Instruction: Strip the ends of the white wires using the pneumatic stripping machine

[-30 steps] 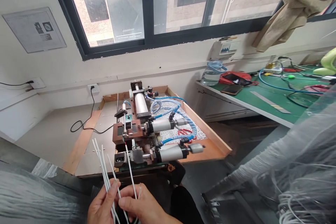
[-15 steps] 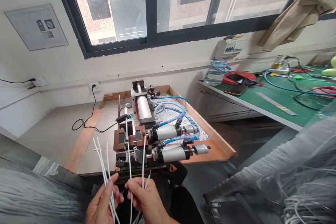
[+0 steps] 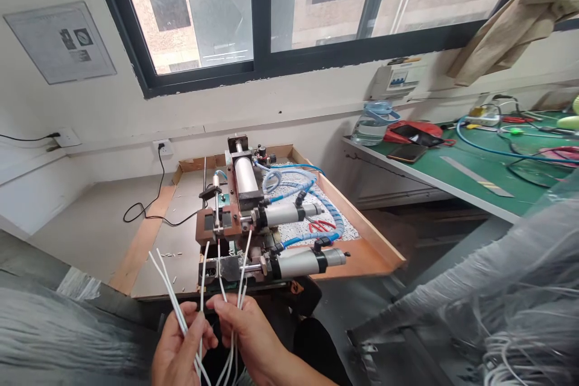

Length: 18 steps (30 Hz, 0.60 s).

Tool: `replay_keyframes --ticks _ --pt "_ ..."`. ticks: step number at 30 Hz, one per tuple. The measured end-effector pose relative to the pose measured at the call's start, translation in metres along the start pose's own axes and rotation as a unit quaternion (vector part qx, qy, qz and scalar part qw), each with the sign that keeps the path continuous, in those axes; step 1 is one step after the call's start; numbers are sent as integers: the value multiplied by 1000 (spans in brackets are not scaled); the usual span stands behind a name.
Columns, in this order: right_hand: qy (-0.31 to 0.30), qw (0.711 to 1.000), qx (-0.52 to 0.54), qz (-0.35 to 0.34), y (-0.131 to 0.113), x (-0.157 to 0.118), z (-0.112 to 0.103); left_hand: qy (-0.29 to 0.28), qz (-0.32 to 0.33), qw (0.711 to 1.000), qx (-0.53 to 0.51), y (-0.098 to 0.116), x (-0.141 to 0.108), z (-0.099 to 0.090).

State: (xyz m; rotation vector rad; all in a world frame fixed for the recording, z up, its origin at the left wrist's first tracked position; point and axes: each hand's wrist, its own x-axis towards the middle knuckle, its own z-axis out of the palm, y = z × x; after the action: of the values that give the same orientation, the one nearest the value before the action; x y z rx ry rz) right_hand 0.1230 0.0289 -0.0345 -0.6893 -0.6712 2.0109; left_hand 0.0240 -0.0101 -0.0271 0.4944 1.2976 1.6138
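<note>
Head view, nearest first: my left hand [image 3: 174, 350] and right hand [image 3: 253, 329] sit side by side low in front of me, thumbs nearly meeting. My left fingers are pinched closed on a few white wires [image 3: 170, 289], some slanting off to the left, with one single wire [image 3: 203, 277] standing apart on their right. My right fingers are closed too, curled around a second bunch of wires [image 3: 240, 301] whose lengths trail below the palm. Out of that bunch one thin wire [image 3: 220, 271] runs forward, slightly bent, passing over the dark lower block [image 3: 231, 269] to the brown clamp block [image 3: 205, 226]; I cannot tell whether its tip is inside or only against it. Everything turns on that line: the brown block lies straight ahead of my fingertips, the wire's long axis points away from me at it, and my right hand is the nearer to this wire. My left hand's single wire ends just left of it, close to the block's near edge. Farther off, blue hoses [image 3: 332, 217] loop inside the wooden tray [image 3: 373, 235], below the window frame [image 3: 262, 12].
</note>
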Motion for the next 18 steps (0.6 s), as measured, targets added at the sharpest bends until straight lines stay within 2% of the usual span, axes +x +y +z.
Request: replay_keyframes --ticks 2,4,10,18 --pt "-33 999 9 16 0 0 3 -20 -7 1000 15 -1 -1 1" --pt "-40 999 17 6 0 -1 5 -39 -18 999 25 -2 -2 1" --pt "56 996 -22 -64 5 -2 1 37 -41 998 2 0 2 -4" --pt "87 994 -7 -63 5 3 -3 41 -44 996 70 1 3 -8"
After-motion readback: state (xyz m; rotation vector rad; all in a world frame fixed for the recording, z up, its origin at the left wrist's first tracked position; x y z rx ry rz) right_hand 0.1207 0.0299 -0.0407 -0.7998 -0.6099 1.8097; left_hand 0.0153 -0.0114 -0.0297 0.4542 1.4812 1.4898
